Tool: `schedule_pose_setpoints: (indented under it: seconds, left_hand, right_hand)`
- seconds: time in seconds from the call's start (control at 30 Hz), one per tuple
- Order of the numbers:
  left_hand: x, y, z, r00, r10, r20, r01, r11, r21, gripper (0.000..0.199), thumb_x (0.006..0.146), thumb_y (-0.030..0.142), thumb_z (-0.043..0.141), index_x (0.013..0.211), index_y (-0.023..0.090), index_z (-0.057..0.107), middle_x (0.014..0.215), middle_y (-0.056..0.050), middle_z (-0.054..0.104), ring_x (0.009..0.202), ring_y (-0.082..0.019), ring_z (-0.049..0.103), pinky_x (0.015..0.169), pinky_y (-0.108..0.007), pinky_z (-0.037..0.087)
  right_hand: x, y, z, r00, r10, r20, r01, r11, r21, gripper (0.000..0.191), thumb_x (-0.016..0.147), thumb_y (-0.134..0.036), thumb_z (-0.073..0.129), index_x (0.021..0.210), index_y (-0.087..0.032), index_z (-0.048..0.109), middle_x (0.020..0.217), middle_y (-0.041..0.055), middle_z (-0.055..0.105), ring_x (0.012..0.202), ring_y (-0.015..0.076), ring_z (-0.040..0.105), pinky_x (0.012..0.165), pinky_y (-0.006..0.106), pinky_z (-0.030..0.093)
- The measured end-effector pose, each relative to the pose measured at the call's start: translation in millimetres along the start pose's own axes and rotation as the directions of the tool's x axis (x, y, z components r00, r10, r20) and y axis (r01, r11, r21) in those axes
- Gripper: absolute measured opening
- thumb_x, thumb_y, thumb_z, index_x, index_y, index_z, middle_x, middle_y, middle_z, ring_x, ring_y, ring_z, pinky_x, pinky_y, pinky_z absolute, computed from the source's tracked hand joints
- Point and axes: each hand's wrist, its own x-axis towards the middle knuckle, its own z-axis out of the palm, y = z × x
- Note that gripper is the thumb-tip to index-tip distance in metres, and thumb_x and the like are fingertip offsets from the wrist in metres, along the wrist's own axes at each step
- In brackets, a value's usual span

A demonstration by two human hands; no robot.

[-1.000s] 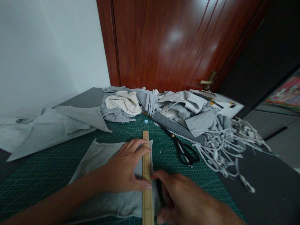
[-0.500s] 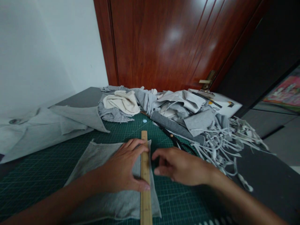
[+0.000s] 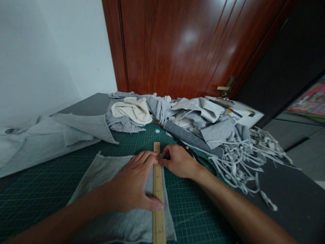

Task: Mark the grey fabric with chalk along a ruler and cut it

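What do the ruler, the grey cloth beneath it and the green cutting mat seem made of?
Ruler: probably bamboo or wood, smooth, from its pale yellow-brown colour. Grey cloth: soft, matte fabric, perhaps cotton, with creases and a wispy far corner. Cutting mat: likely plastic, dull, with fine printed gridlines.

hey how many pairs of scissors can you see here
1: black scissors, lying on the green mat beside the fabric heap, partly behind the right hand. Others could be hidden under the heap.
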Motion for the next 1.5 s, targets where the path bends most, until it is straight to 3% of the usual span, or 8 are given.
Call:
schedule_pose_setpoints:
  seconds: [0.3,0.5,0.63,0.87,1.07,1.23,1.33,1.5]
  left_hand:
    - [1.4,2.0,-0.2,1.0,-0.01,0.003,0.01,1.0,0.008,0.09,0.052,0.057,0.099,0.123,0.021,0.057,0.141,-0.015,0.058,0.135,-0.042,0.052,0.117,-0.059,0.045]
    - [0.2,1.2,-0.6,1.0,-0.002,0.003,0.002,1.0,0.005,0.091,0.053,0.055,0.1,0.126,0.02,0.057,0.141,-0.015,0.057,0.136,-0.041,0.052,0.118,-0.059,0.044]
    - [-0.2,1.0,0.2,1.0,0.005,0.004,-0.005,1.0,0.004,0.093,0.055,0.056,0.099,0.13,0.021,0.057,0.144,-0.015,0.056,0.139,-0.042,0.05,0.119,-0.06,0.043]
    - [0.4,2.8,0.1,1.0,-0.03,-0.004,0.03,1.0,0.001,0.092,0.053,0.055,0.099,0.127,0.02,0.058,0.144,-0.016,0.057,0.139,-0.043,0.051,0.12,-0.061,0.043]
    - [-1.5,-1.4,3.0,1.0,-0.015,-0.02,0.015,1.0,0.015,0.099,0.053,0.06,0.096,0.134,0.02,0.055,0.145,-0.018,0.056,0.139,-0.045,0.051,0.119,-0.064,0.043]
    - [-1.0,0.7,0.9,1.0,-0.015,-0.02,0.016,1.0,0.007,0.094,0.052,0.059,0.097,0.128,0.021,0.058,0.142,-0.016,0.058,0.136,-0.044,0.053,0.118,-0.061,0.045]
    - [-0.4,1.1,0.6,1.0,-0.007,-0.024,0.007,1.0,-0.001,0.092,0.053,0.06,0.097,0.127,0.021,0.058,0.142,-0.015,0.058,0.136,-0.043,0.053,0.117,-0.061,0.045]
    - [-0.7,0.9,1.3,1.0,-0.015,-0.022,0.015,1.0,0.01,0.095,0.052,0.059,0.098,0.128,0.02,0.057,0.141,-0.016,0.059,0.133,-0.042,0.055,0.115,-0.06,0.047]
  right_hand:
    - [-4.0,-0.5,13.0,0.953,0.144,0.265,-0.237,0.902,0.362,0.031,0.099,-0.013,0.069,0.125,-0.014,0.052,0.069,-0.0039,0.072,0.047,0.0147,0.068,0.039,0.021,0.051]
    - [3.1,5.2,8.1,0.933,0.181,0.312,-0.295,0.88,0.372,0.011,0.1,-0.015,0.068,0.095,-0.019,0.058,0.054,-0.0098,0.06,0.037,0.0103,0.057,0.032,0.017,0.04]
    - [6.2,7.2,3.9,0.949,0.163,0.272,-0.245,0.921,0.302,0.032,0.098,-0.014,0.066,0.068,-0.019,0.058,0.05,-0.0066,0.058,0.038,0.009,0.055,0.036,0.018,0.035]
    - [-6.4,-8.1,5.7,0.996,0.086,-0.007,-0.085,0.994,0.071,0.018,0.093,-0.008,0.069,0.077,-0.016,0.071,0.076,0.0082,0.077,0.073,0.0204,0.072,0.064,0.027,0.042]
    - [-12.6,-17.5,8.1,0.996,0.074,-0.055,-0.071,0.996,0.055,0.023,0.092,-0.004,0.067,0.073,-0.016,0.067,0.084,0.0154,0.08,0.084,0.0275,0.076,0.07,0.032,0.044]
    - [-8.9,-9.6,14.7,0.986,0.167,0.02,-0.167,0.953,0.253,0.013,0.092,-0.005,0.067,0.099,-0.016,0.065,0.071,0.0003,0.073,0.048,0.015,0.065,0.047,0.025,0.046]
    - [-9.2,-7.0,17.5,0.976,0.198,0.093,-0.219,0.9,0.376,0.035,0.091,-0.006,0.07,0.122,-0.015,0.055,0.071,-0.0056,0.069,0.045,0.0133,0.063,0.038,0.022,0.047]
    - [-12.4,-8.9,16.5,0.967,0.199,0.159,-0.252,0.844,0.473,0.047,0.087,-0.003,0.074,0.127,-0.012,0.051,0.065,-0.0097,0.064,0.044,0.012,0.059,0.034,0.019,0.046]
